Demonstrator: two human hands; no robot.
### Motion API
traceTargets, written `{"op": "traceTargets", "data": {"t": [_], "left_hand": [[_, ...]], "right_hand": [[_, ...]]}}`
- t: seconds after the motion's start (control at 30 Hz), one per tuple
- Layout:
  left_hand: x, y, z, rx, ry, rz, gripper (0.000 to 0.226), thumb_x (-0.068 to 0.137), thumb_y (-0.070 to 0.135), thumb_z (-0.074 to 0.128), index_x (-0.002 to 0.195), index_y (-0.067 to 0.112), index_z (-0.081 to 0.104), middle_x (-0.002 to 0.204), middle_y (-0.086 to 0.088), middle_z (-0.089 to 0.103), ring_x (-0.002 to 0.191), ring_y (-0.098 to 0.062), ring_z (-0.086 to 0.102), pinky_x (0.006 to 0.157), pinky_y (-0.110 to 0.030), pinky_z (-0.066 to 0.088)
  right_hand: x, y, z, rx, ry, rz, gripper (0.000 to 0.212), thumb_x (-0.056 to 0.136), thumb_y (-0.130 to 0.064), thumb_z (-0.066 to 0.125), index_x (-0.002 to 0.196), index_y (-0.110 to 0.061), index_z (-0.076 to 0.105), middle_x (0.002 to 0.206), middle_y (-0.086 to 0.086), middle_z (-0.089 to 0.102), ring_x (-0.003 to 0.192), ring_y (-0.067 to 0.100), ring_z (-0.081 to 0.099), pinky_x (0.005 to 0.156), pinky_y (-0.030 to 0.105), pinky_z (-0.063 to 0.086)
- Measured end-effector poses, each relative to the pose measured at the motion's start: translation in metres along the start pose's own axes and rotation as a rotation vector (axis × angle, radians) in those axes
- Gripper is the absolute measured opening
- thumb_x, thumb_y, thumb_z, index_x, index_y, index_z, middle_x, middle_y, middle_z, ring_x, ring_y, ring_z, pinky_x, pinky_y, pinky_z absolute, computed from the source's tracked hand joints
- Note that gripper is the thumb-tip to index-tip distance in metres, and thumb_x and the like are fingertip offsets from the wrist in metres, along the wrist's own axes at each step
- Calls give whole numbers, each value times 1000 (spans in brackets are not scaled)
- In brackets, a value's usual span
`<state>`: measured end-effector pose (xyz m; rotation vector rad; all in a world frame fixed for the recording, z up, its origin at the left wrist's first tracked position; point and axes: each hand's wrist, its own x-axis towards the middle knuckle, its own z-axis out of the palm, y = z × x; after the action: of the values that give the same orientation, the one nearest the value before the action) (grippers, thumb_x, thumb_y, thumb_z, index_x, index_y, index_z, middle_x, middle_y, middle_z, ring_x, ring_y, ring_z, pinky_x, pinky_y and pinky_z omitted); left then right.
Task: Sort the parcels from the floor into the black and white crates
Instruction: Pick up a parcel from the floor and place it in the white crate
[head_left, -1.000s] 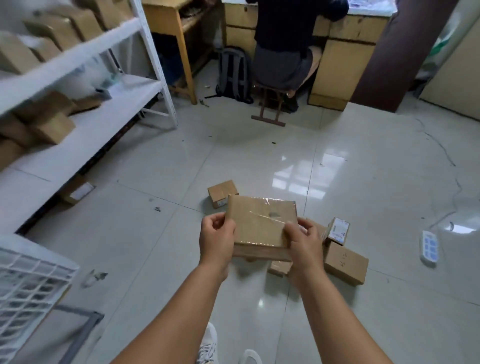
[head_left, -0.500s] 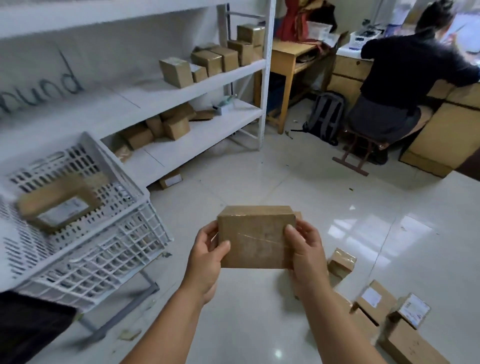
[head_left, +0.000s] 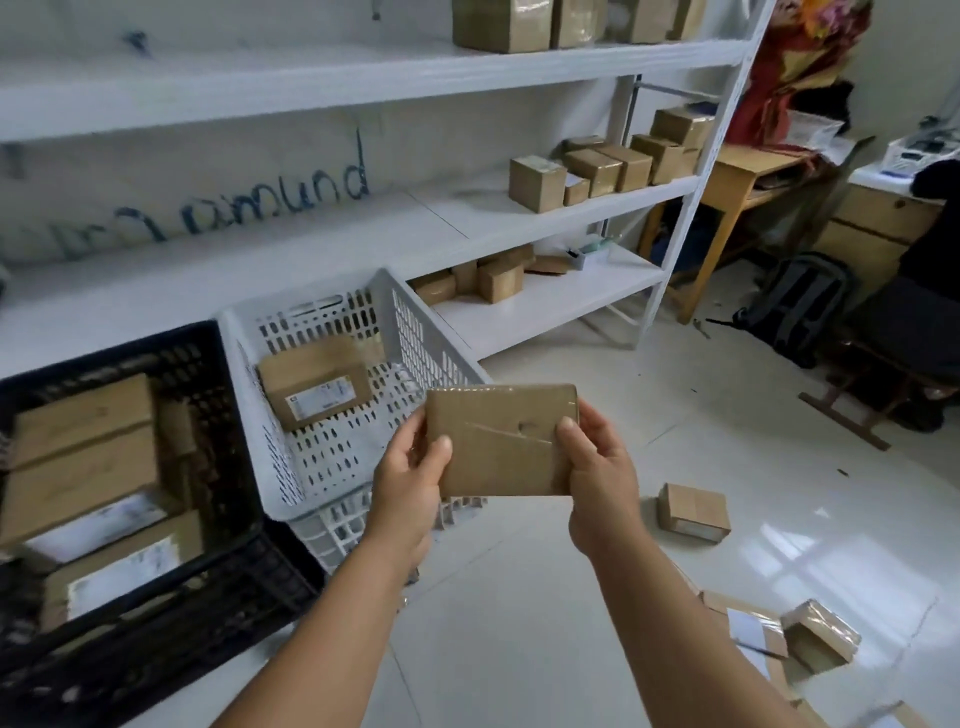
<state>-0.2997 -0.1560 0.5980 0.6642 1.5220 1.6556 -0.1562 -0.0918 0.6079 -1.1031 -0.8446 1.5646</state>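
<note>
I hold a flat brown parcel (head_left: 503, 439) wrapped in clear tape in front of me, just right of the white crate (head_left: 415, 332). My left hand (head_left: 413, 480) grips its left edge and my right hand (head_left: 597, 480) grips its right edge. The white crate holds one labelled parcel (head_left: 314, 382). The black crate (head_left: 208, 587) at the left holds several parcels (head_left: 83, 452). More parcels lie on the floor: one (head_left: 693, 512) to the right of my hands, others (head_left: 818, 634) at the lower right.
White shelving (head_left: 545, 218) with several small boxes runs behind the crates. A wooden desk (head_left: 737, 171), a backpack (head_left: 802, 301) and a seated person (head_left: 930, 270) on a stool are at the right. Glossy tiled floor (head_left: 753, 415) spreads between the shelves and the loose parcels.
My view has swung left from the floor parcels to the shelves and crates. Both hands still grip the same parcel, now beside the white crate; the black crate has come into view.
</note>
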Motion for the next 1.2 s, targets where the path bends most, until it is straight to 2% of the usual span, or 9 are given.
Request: {"op": "traceTargets", "data": {"t": [0.1, 0.2, 0.33, 0.5, 0.67, 0.8, 0.9, 1.03, 1.2], "left_hand": [[10, 13, -36, 7, 43, 11, 49, 97, 13, 52, 141, 30, 41, 106, 22, 55, 97, 3, 56, 74, -15, 44], [18, 23, -66, 37, 79, 35, 44, 97, 18, 51, 137, 37, 42, 108, 20, 56, 98, 1, 57, 73, -15, 45], [32, 30, -98, 59, 184, 39, 26, 94, 20, 56, 116, 30, 46, 119, 2, 58, 105, -13, 58, 91, -33, 50], [54, 38, -120, 67, 165, -35, 55, 85, 14, 69, 130, 23, 41, 116, 5, 56, 102, -9, 56, 91, -29, 45], [92, 36, -130, 291, 267, -50, 63, 84, 25, 68, 140, 25, 39, 131, 3, 47, 109, -14, 53, 84, -26, 44], [132, 34, -131, 320, 380, -133, 54, 85, 34, 68, 129, 22, 41, 114, 5, 54, 87, -5, 55, 75, -23, 44], [169, 25, -131, 365, 434, -190, 53, 87, 36, 65, 130, 18, 41, 108, 5, 53, 87, -9, 52, 77, -23, 39], [220, -5, -130, 481, 485, -285, 58, 84, 34, 66, 134, 15, 43, 128, -5, 48, 105, -19, 52, 83, -25, 39], [260, -46, -128, 444, 566, -381, 38, 84, 11, 67, 113, 16, 44, 95, 6, 56, 88, -13, 60, 57, -9, 38]], "right_hand": [[-2, 11, 39, -15, -42, 3, 29, 93, -11, 58, 119, -24, 63, 89, -10, 69, 74, 5, 60, 52, 17, 50], [-4, 21, 74, -41, -110, 18, 32, 95, -15, 56, 124, -25, 61, 102, -5, 68, 82, 9, 62, 61, 25, 55], [-1, 34, 113, -70, -202, 54, 36, 95, -15, 54, 130, -27, 56, 111, 1, 66, 91, 17, 66, 64, 30, 57], [19, 49, 147, -192, -288, 149, 37, 90, -10, 56, 125, -19, 51, 115, 10, 64, 104, 32, 63, 92, 50, 52], [49, 60, 176, -320, -410, 194, 41, 86, -8, 62, 124, -15, 47, 109, 9, 61, 96, 27, 62, 80, 42, 54], [86, 69, 198, -390, -458, 230, 33, 84, -3, 65, 113, -16, 54, 99, 9, 66, 85, 27, 66, 62, 35, 55], [120, 85, 212, -445, -453, 259, 23, 86, -13, 67, 107, -19, 60, 97, 9, 69, 86, 28, 69, 69, 42, 59], [168, 114, 229, -520, -406, 304, 25, 87, -25, 68, 110, -17, 60, 97, 7, 69, 86, 27, 69, 74, 43, 59], [220, 155, 247, -649, -390, 386, 26, 87, -35, 65, 108, -19, 60, 90, 5, 68, 78, 24, 67, 70, 42, 58]]}}
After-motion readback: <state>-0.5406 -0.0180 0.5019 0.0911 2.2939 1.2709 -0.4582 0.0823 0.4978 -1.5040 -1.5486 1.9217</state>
